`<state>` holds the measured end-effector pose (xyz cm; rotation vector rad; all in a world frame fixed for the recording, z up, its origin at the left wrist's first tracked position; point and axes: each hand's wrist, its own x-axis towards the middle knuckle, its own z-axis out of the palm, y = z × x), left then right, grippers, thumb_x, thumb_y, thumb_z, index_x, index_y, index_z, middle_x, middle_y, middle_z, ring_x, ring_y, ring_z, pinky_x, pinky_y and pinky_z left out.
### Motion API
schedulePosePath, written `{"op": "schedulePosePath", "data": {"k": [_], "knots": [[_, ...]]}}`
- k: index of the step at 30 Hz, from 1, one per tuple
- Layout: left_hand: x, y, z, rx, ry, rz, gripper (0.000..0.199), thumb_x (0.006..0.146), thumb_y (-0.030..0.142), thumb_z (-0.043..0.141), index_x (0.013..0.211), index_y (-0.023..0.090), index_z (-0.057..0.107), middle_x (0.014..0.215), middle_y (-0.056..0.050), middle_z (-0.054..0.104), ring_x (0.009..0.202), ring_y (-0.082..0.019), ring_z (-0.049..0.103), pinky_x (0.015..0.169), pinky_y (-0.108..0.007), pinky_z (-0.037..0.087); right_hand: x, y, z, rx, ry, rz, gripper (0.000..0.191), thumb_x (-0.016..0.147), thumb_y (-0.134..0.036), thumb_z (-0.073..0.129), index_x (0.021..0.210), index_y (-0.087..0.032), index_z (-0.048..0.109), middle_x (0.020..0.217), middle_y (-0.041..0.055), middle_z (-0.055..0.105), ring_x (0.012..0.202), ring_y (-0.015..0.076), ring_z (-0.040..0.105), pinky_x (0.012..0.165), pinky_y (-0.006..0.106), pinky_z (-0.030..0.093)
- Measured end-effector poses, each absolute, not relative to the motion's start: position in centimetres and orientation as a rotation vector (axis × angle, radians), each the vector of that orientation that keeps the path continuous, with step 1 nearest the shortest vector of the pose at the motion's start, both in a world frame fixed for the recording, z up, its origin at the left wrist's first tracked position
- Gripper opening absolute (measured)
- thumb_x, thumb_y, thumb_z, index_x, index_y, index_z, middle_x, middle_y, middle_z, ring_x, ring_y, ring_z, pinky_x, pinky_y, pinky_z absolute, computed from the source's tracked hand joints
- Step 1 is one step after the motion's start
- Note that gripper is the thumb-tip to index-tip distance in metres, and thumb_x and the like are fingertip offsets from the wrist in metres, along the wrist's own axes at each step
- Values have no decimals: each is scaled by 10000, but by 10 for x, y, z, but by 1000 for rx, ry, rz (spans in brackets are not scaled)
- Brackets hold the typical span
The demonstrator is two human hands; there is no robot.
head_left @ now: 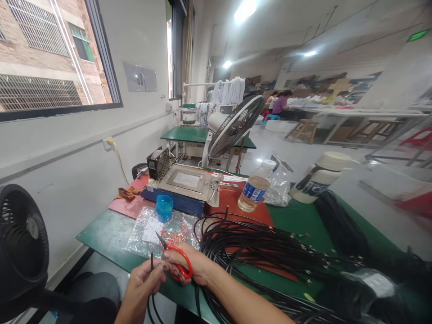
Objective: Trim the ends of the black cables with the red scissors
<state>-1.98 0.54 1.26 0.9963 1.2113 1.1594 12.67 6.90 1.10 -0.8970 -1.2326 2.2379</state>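
- Left hand (pixel 144 280): grip closed, thumb against fingers, pinching a black cable (pixel 151 258) near its end; tip pokes up above the fingers, rest hangs down off the table's near edge. Probably held this short to steady the end.
- Right hand (pixel 194 264): grip curled round red-handled scissors (pixel 173 247), blades pointing up and away. Likely tucked in the palm to leave the fingertips usable; they meet the left fingertips. Can't tell if they pinch anything too.
- Just beyond the hands: clear plastic bag (pixel 137 231) lying flat, small reddish bits (pixel 173 237) scattered on it; looks like a catch sheet.
- Blue cup (pixel 164 209) on the bag's far side, probably within easy reach.
- Right of the hands: pile of black cables (pixel 249 238), many ends pointing right, maybe laid that way to avoid tangles.
- Behind the cup: blue-sided machine (pixel 178 204), small black fan (pixel 164 164) at its left end.
- Bottle (pixel 254 191) right of the machine, apart from the hands.
- All on the green table (pixel 101 238).
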Motion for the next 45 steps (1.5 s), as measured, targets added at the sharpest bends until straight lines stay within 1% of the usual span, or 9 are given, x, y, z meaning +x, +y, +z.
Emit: {"op": "schedulePosePath", "data": {"k": [2,5,9,17,24,29,34,40,45], "knots": [[-21,5,15,1033,1223,1134,355,678,485,674,565,151,639,491,30,457,449,-75,285,452,-243,184,127,68,13,-914,-1240,2233,477,587,-564,709,589,-121,534,397,-55,467,269,48,389,227,132,224],[-21,4,18,1048,1226,1124,336,685,478,670,601,153,655,506,24,476,456,-78,294,457,-244,191,127,67,18,-934,-1238,2238,449,568,-528,726,559,-126,527,385,-54,462,266,52,384,216,134,219],[-19,3,13,1002,1230,1200,326,680,467,680,605,151,658,520,23,489,459,-74,305,458,-238,201,126,68,18,-932,-1238,2263,434,557,-509,729,539,-127,525,372,-51,457,257,55,371,210,142,224],[-17,7,-4,826,1202,1361,340,612,455,745,698,128,716,535,-7,570,413,-53,353,427,-212,224,125,68,13,-851,-1223,2220,500,611,-595,682,593,-116,539,390,-55,455,273,45,367,241,136,223],[-15,8,-4,778,1206,1413,370,578,455,770,738,123,734,526,-8,579,410,-59,381,418,-209,251,124,66,13,-851,-1267,2175,493,585,-583,709,575,-127,522,388,-63,452,262,45,371,239,139,221],[-15,9,-8,743,1223,1428,391,559,463,778,741,120,733,527,-10,582,410,-60,391,416,-206,261,123,66,11,-882,-1343,2074,492,601,-581,701,584,-121,527,410,-63,464,287,32,385,282,138,247],[-15,7,-7,676,1218,1430,392,556,468,781,749,132,729,535,6,573,425,-50,380,431,-194,265,123,66,12,-850,-1418,2030,489,581,-571,721,622,-113,556,421,-65,466,303,31,385,308,150,276],[-17,8,-12,704,1202,1411,373,581,454,770,762,131,732,437,39,477,426,-66,360,432,-202,253,123,67,10,-893,-1320,2067,512,605,-612,678,620,-121,532,419,-62,461,276,36,360,275,151,224],[-18,9,-16,734,1203,1408,357,573,459,775,740,147,729,414,49,462,414,-54,356,428,-185,244,123,68,8,-917,-1287,2075,525,610,-624,669,625,-120,526,419,-61,450,275,34,351,271,148,212]]}}
